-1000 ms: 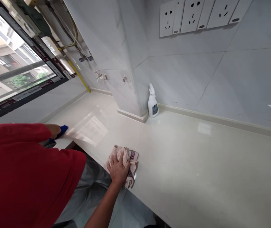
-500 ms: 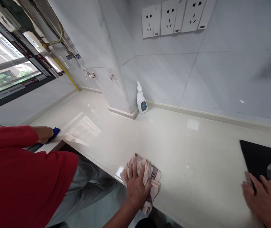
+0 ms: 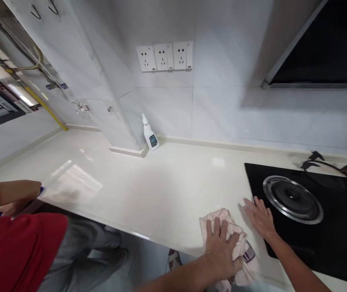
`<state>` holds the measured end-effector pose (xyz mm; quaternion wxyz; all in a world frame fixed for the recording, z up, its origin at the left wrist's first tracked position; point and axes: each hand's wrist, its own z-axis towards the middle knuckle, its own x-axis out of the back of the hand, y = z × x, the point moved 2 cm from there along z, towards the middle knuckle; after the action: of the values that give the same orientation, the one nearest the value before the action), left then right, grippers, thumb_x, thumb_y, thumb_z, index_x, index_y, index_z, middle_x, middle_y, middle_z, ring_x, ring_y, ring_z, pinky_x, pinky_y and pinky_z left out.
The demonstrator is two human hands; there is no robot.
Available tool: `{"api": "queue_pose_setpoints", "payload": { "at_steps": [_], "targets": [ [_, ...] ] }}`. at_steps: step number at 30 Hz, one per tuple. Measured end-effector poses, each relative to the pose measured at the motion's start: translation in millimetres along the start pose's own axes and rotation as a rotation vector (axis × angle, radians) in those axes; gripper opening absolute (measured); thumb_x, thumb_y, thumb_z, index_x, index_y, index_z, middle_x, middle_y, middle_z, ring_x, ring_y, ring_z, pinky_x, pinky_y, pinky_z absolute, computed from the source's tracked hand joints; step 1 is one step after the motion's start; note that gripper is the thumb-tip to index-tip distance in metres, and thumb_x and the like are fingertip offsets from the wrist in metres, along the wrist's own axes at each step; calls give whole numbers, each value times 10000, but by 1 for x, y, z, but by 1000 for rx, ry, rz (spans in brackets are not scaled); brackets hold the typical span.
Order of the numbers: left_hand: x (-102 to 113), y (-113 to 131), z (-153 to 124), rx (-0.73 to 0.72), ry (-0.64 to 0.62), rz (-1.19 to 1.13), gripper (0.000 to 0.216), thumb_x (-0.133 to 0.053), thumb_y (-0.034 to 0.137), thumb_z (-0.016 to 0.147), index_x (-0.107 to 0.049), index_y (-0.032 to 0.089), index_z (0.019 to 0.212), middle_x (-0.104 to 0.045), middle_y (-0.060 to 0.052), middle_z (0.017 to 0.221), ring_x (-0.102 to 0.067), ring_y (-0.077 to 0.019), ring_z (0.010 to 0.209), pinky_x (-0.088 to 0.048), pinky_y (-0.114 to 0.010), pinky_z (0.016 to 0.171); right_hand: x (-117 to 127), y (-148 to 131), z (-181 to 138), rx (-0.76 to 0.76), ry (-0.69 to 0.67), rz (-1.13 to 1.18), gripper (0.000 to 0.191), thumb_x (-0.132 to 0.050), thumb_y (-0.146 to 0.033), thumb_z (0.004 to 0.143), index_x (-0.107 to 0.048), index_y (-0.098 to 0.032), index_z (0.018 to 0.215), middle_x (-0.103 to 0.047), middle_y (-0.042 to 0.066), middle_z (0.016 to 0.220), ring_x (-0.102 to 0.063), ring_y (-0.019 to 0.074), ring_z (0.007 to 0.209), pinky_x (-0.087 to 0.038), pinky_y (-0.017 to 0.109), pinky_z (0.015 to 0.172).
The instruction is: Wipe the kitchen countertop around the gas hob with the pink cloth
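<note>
The person's left hand (image 3: 220, 255) is pressing down on one crumpled pink cloth (image 3: 248, 263), its fingers spread across the bunched fabric and holding it against the pale stone countertop (image 3: 167, 194); the right hand (image 3: 260, 217) is lying open and empty, fingers splayed, at the edge of one black gas hob (image 3: 328, 247); one spray bottle (image 3: 149, 136) is standing below three wall sockets (image 3: 164, 56) — a co-worker's arm (image 3: 18, 188) is reaching along the counter's far end.
</note>
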<state>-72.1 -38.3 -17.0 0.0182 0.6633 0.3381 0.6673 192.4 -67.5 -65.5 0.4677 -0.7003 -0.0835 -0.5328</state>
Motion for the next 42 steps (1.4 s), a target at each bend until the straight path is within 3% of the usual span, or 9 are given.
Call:
{"api": "queue_pose_setpoints", "payload": {
  "at_steps": [5, 8, 11, 14, 18, 23, 27, 35, 42],
  "targets": [
    [5, 5, 18, -61, -30, -72, 850, -485, 795, 921, -402, 326, 1625, -246, -127, 1759, -114, -471, 1619, -58, -790, 1237, 16, -21, -40, 30, 35, 150, 741, -215, -663, 974, -652, -233, 1390, -602, 115, 1504, -518, 262, 1439, -411, 492, 1221],
    [11, -14, 8, -65, 82, -120, 886, -615, 695, 908, -348, 285, 1647, -372, -126, 1708, -281, -373, 1592, -196, -679, 1286, 13, -45, -79, 72, 68, 202, 759, -181, -637, 1010, -624, -191, 1435, -570, 142, 1532, -517, 249, 1436, -405, 454, 1232],
    [21, -49, -13, -7, 293, -82, 701, -607, 406, 954, -435, 194, 1600, -501, -158, 1618, -425, -309, 1522, -356, -563, 1258, -13, -78, -124, 130, 33, 197, 671, -309, -659, 999, -682, -260, 1390, -575, 110, 1541, -474, 313, 1476, -364, 564, 1245],
    [35, -96, -43, 126, 525, -3, 533, -492, 235, 967, -564, 188, 1494, -621, -147, 1496, -537, -274, 1432, -459, -517, 1188, -45, -114, -159, 202, -25, -3, 617, -576, -671, 913, -673, -323, 1414, -460, 98, 1647, -249, 466, 1579, -203, 777, 1222],
    [51, -150, -78, 244, 669, 100, 405, -463, 281, 997, -680, 206, 1330, -721, -122, 1323, -640, -259, 1290, -546, -465, 1075, -66, -156, -163, 291, -98, -143, 615, -663, -553, 909, -606, -348, 1486, -361, 114, 1704, -175, 500, 1590, -153, 804, 1209],
    [65, -177, -86, 248, 690, 255, 361, -470, 292, 1014, -722, 253, 1269, -718, -92, 1336, -603, -264, 1335, -509, -438, 1086, -64, -188, -139, 447, -212, -30, 566, -659, -551, 917, -598, -415, 1463, -367, 33, 1711, -164, 420, 1612, -98, 730, 1263],
    [86, -198, -81, 316, 659, 335, 372, -456, 275, 1025, -739, 270, 1266, -675, -93, 1418, -540, -293, 1410, -471, -470, 1101, -57, -166, -134, 377, -208, -58, 515, -641, -485, 916, -622, -439, 1429, -422, -6, 1680, -264, 372, 1591, -147, 700, 1263],
    [105, -235, -70, 413, 520, 380, 416, -402, 307, 1051, -719, 236, 1310, -607, -142, 1482, -478, -308, 1457, -417, -522, 1146, -35, -51, -165, -28, 169, -345, 530, -562, -559, 907, -691, -378, 1388, -534, 61, 1593, -424, 404, 1504, -342, 673, 1186],
    [94, -235, -69, 354, 565, 410, 446, -383, 344, 1051, -691, 204, 1341, -576, -186, 1499, -442, -347, 1486, -411, -563, 1141, -58, -55, -162, -166, 294, -391, 578, -486, -548, 909, -688, -290, 1385, -525, 119, 1590, -430, 444, 1489, -369, 698, 1158]
  ]
}}
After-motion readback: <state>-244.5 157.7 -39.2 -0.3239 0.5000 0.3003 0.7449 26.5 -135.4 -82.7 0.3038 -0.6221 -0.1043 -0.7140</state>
